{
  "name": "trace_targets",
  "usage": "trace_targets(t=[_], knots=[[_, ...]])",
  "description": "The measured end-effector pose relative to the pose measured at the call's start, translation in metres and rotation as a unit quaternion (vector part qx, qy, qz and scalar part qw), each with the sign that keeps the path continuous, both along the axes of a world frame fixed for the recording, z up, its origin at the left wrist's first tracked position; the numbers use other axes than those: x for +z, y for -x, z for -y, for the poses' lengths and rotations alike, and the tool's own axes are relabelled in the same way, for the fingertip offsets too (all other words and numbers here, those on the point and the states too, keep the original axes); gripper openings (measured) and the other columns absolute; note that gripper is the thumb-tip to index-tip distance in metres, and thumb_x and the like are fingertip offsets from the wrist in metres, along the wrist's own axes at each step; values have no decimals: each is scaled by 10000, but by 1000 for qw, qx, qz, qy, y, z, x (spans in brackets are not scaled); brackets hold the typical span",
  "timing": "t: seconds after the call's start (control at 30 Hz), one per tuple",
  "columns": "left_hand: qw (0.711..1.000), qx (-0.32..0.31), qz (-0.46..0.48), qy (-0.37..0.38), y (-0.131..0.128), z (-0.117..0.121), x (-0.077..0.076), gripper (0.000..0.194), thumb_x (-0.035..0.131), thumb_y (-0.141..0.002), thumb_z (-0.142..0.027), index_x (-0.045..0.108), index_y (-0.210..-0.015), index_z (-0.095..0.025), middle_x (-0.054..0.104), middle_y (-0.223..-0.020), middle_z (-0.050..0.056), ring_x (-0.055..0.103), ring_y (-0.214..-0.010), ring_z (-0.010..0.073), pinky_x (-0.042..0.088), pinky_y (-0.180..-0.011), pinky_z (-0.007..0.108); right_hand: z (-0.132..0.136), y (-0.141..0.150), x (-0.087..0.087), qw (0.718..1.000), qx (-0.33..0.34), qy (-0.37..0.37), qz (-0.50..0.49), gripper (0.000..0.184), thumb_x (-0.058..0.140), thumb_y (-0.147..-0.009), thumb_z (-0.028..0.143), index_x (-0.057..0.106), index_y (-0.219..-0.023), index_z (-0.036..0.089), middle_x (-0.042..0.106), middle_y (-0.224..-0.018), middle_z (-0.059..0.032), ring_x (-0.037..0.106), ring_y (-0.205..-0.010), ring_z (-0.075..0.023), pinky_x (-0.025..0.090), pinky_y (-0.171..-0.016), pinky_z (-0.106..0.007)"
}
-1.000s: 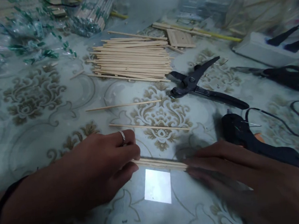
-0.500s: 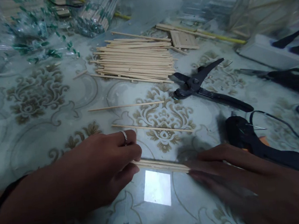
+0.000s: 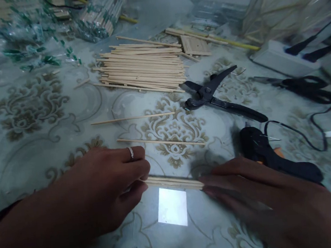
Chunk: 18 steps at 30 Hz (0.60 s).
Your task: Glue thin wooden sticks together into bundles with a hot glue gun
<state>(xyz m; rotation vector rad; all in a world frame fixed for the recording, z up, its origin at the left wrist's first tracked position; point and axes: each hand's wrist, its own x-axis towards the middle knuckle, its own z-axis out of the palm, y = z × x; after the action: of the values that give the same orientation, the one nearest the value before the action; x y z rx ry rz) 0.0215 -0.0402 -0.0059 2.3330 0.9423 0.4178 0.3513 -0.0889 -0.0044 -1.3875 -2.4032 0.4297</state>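
Several thin wooden sticks (image 3: pixel 174 182) lie side by side as a narrow bundle low in the view. My left hand (image 3: pixel 115 183), with a ring on one finger, pinches the bundle's left end. At the right end, the fingertips of my right hand (image 3: pixel 257 193) close on the stick tips; that hand is partly blurred. Just beyond my hands lie two single sticks, a nearer one (image 3: pixel 161 142) and a farther one (image 3: pixel 132 118). A black glue gun (image 3: pixel 276 156) rests beside my right hand.
Behind the single sticks lies a large pile of sticks (image 3: pixel 142 67). Black cutting pliers (image 3: pixel 209 92), scissors (image 3: pixel 299 85) and a white power strip (image 3: pixel 286 57) are on the right. Plastic-wrapped stick packs (image 3: pixel 99 15) stand at the back left. A patterned cover (image 3: pixel 29 109) spans the table.
The whole view has shifted slightly, so things sit a little farther left. Both hands keep hold of the stick bundle, hardly moving relative to it.
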Motion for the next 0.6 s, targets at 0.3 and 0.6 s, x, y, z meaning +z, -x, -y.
trace_targets(t=[0.3,0.6], knots=[[1000,1,7,4,1,1,-2,217,616,-1068,-135,635,-882,-243,687,-888,-51,577,-665,115,390,-652,338,-5,-7,4,998,45,37,-31,215,681,-1152,206,832,-1207,349,880,-1100,-6,897,-859,-225,779,-811,-295],[999,1,2,-33,3,2,-3,247,553,-1101,-161,674,-905,-248,733,-931,-35,633,-686,127,409,-662,338,-5,-13,10,1000,19,13,-7,143,698,-1150,224,807,-1139,316,872,-1122,12,876,-837,-176,757,-837,-276]])
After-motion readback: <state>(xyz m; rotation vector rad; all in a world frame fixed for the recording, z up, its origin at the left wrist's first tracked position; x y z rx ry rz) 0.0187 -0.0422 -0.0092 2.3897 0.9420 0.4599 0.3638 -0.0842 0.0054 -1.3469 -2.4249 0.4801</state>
